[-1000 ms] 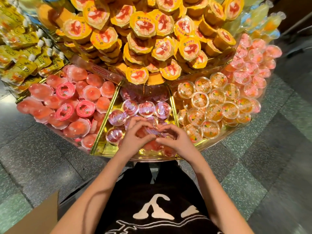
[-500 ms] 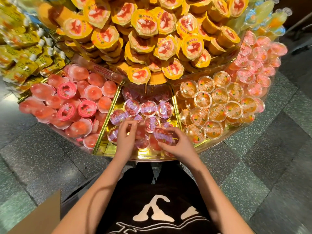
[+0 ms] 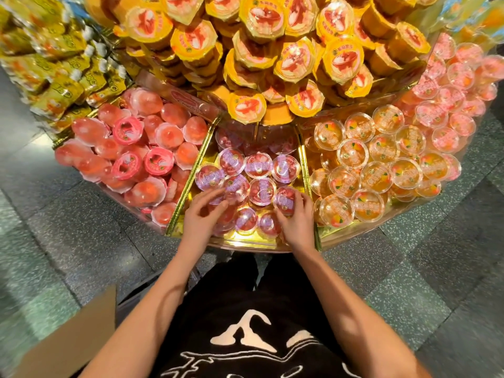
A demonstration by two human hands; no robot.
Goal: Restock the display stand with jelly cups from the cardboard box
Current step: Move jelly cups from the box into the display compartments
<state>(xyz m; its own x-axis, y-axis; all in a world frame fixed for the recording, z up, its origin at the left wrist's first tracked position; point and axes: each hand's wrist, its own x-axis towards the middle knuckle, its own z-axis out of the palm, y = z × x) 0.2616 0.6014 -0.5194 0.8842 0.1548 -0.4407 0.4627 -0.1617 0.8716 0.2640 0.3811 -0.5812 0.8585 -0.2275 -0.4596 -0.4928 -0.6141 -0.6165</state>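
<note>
Left hand [image 3: 203, 218], fingers relaxed, rests on purple-lidded jelly cups [image 3: 259, 166] in the display stand [image 3: 253, 242]; right hand [image 3: 298, 222] grips one cup [image 3: 285, 200]

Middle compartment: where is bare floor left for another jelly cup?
Bare gold floor shows along the front lip, between the left hand and right hand. Another strip flanks the left divider. The purple-lidded cups behind pack tight.

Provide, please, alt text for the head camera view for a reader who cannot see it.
A person's left hand rests on purple-lidded jelly cups in the middle compartment of a display stand; the right hand curls round one. Pink cups fill the compartment on the left, orange cups the right, yellow cups pile above.
</note>
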